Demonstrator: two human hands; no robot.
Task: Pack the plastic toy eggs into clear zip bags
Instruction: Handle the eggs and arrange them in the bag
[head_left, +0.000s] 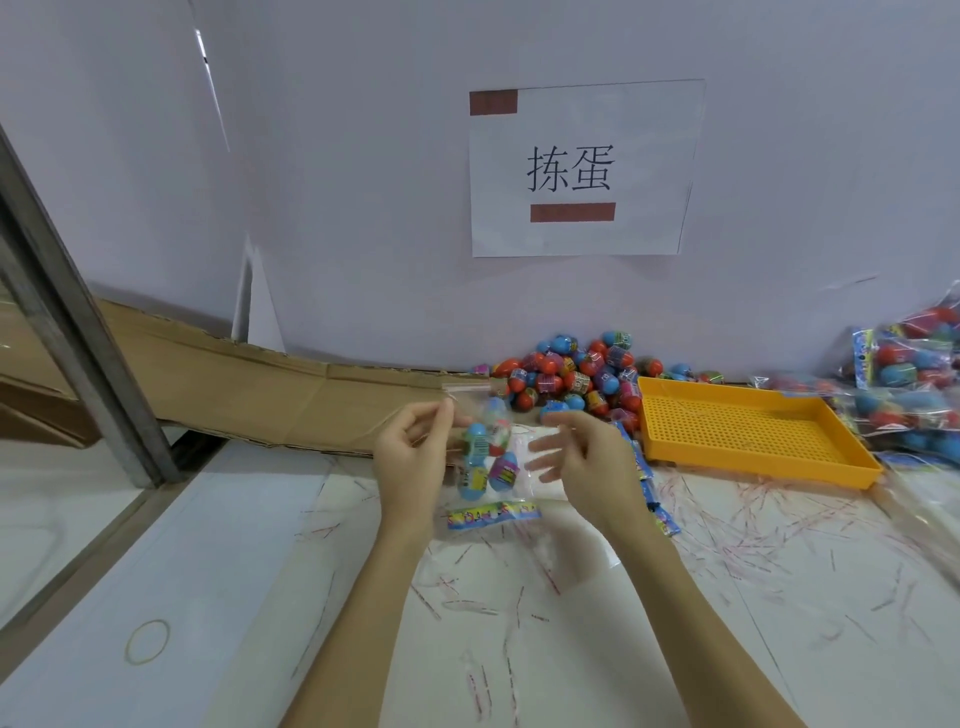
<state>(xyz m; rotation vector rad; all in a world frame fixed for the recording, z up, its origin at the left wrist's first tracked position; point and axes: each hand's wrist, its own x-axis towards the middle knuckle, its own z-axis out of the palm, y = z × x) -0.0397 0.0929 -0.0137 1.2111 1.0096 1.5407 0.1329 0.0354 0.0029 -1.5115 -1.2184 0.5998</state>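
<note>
A clear zip bag with several blue and red toy eggs inside hangs upright above the table, its red zip strip on top and a coloured label card at its bottom. My left hand pinches the bag's upper left edge between thumb and fingers. To the right of the bag, my right hand is spread with relaxed fingers just beside it, holding nothing. A heap of loose toy eggs lies against the wall behind the bag.
An orange perforated tray sits at the right. Filled bags of eggs pile up at the far right. Label cards and a stack of bags lie under my right hand. Red strips litter the table; a rubber band lies front left. Cardboard leans at the back left.
</note>
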